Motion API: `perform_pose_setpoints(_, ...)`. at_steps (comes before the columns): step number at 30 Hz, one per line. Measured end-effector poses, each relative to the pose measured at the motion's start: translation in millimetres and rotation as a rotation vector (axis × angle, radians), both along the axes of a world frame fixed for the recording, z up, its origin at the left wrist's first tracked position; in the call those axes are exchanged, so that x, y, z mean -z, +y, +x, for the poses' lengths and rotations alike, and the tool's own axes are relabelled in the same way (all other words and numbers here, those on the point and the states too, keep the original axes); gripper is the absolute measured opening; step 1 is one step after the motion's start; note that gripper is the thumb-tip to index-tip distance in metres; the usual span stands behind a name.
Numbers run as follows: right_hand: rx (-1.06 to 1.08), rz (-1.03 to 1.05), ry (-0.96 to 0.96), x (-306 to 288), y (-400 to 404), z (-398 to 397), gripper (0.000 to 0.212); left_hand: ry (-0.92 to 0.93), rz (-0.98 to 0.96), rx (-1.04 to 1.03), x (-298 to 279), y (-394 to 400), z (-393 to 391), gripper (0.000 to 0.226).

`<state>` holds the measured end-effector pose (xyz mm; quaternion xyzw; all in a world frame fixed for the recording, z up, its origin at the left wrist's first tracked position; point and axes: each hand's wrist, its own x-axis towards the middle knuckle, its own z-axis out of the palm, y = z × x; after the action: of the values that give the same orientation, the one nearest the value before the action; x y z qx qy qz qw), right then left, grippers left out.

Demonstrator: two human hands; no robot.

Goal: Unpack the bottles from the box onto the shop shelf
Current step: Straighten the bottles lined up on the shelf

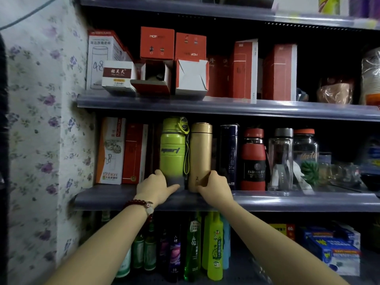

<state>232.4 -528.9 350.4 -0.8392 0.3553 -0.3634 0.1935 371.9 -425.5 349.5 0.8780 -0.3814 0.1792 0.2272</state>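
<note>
Head view: left hand [154,187] grips green bottle [172,149], right hand [213,185] gold bottle [200,155].

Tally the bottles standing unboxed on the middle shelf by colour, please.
Green bottle: 1, left hand at its base
Gold bottle: 1, right hand at its base
Dark blue bottle: 1
Red bottle: 1
Clear bottle: 1
Clear jar with orange lid: 1
Total: 6
</note>
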Motion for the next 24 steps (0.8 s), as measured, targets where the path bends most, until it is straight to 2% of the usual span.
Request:
perform_pose_setpoints(4,-0.006,-0.043,0.004,3,3,-9,0.025,-0.238,0.061,-0.064,4,8,-8,0.058)
perform_pose_setpoints(8,-0.031,-0.109,-0.003,4,6,-17,0.021,-0.303,0.093,-0.056,8,18,-12,0.047)
perform_pose_setpoints(18,-0.202,-0.205,-0.019,4,4,-30,0.025,-0.302,0.086,-0.057,8,34,-42,0.038)
perform_pose_setpoints(24,-0.376,-0.244,0.009,12,-1,-37,0.025,-0.217,0.060,-0.145,15,38,-65,0.033)
